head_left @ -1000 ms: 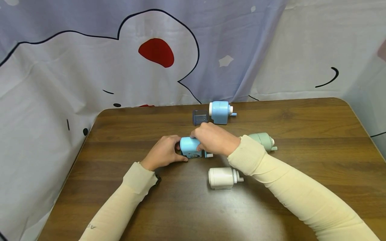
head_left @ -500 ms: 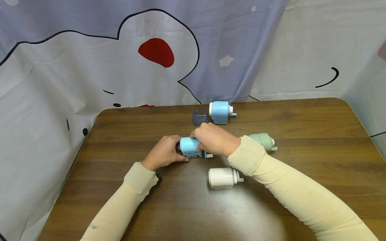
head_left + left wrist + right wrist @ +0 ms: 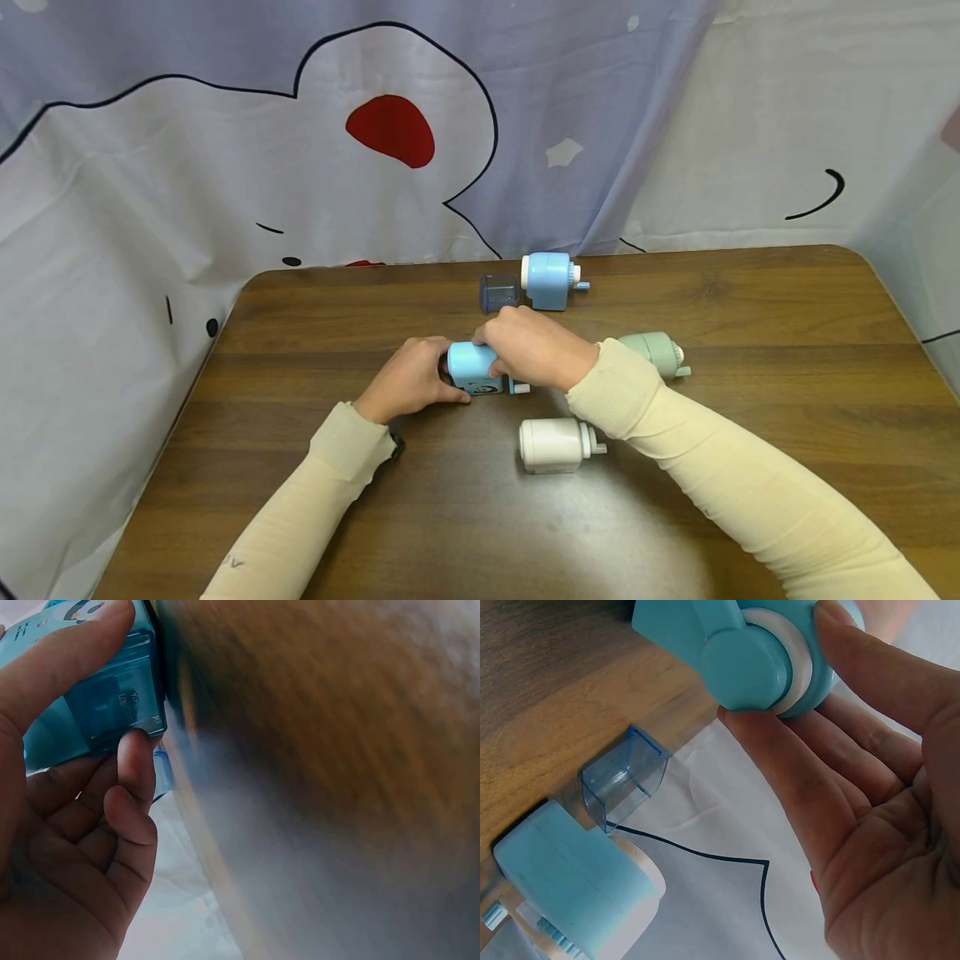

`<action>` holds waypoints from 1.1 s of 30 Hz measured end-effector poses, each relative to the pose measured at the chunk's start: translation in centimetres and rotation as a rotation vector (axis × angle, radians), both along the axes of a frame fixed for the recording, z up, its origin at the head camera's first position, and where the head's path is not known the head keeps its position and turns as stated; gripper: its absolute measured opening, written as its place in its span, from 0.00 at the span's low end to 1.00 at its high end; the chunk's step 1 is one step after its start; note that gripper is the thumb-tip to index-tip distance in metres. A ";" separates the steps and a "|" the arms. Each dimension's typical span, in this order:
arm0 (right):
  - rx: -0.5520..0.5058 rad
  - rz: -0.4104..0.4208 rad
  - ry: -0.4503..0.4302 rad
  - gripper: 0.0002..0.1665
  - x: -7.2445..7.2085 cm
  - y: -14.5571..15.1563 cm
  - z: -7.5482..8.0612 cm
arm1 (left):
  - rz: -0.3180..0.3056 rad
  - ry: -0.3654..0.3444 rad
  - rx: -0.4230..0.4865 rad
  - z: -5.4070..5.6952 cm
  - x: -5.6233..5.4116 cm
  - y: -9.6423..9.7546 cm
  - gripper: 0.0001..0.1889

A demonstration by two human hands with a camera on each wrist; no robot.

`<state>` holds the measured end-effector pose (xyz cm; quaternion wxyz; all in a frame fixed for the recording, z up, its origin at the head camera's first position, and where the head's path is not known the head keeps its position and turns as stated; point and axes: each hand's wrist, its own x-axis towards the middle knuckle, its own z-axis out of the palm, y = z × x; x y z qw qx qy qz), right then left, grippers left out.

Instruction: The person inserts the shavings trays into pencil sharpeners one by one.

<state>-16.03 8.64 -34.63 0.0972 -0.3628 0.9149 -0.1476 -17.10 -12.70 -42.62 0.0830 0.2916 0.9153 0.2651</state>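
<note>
A light-blue crank pencil sharpener (image 3: 471, 363) stands on the table between both hands. My left hand (image 3: 407, 380) grips its left end; in the left wrist view the thumb lies over the printed front and curled fingers touch the see-through blue shavings drawer (image 3: 120, 697). From above, my right hand (image 3: 534, 343) holds the crank end of the body. The right wrist view shows its thumb and fingers around the round housing, beside the crank (image 3: 746, 671) and a white ring. The palm hides part of the sharpener in the head view.
Behind stand another blue sharpener (image 3: 548, 282) and, to its left, a loose transparent drawer (image 3: 498, 292). A cream sharpener (image 3: 551, 445) lies nearer the front. The right sleeve partly covers a green sharpener (image 3: 654, 353). A printed curtain (image 3: 300, 183) hangs along the back edge.
</note>
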 end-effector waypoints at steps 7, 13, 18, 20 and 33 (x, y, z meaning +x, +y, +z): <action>-0.004 0.005 0.009 0.17 0.1 -0.1 -0.1 | -0.004 0.005 0.001 -0.1 0.0 0.0 0.28; -0.008 0.005 0.008 0.18 0.1 -0.1 -0.2 | 0.004 0.001 -0.004 0.0 0.1 0.1 0.29; -0.009 0.001 0.013 0.17 0.1 -0.2 -0.2 | 0.013 0.001 -0.009 0.0 0.1 0.2 0.29; -0.009 -0.001 0.017 0.17 0.1 -0.1 -0.2 | 0.013 0.004 -0.010 0.0 0.1 0.2 0.29; -0.015 -0.008 0.017 0.17 0.2 -0.2 -0.1 | 0.017 -0.012 -0.019 0.0 0.0 0.5 0.30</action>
